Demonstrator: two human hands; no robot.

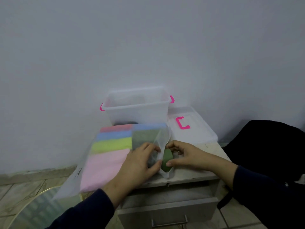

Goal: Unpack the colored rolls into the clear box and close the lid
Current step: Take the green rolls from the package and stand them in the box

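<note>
A clear plastic bag (105, 156) packed with pink, yellow-green, blue, red and dark green rolls lies on a small cabinet top. My left hand (140, 162) presses on the bag near its open right end and pinches the plastic. My right hand (183, 156) grips a dark green roll (167, 160) that sticks out of the bag's mouth. Behind the bag stands the clear box (137, 111) with pink latches, open on top. Its clear lid (198, 129) with a pink handle lies flat to the right of the box.
The cabinet (168, 202) has drawers with a metal handle below the hands. A black bag or garment (270, 156) sits at the right. A round glass surface (41, 210) lies low at the left over a tiled floor. A plain wall is close behind.
</note>
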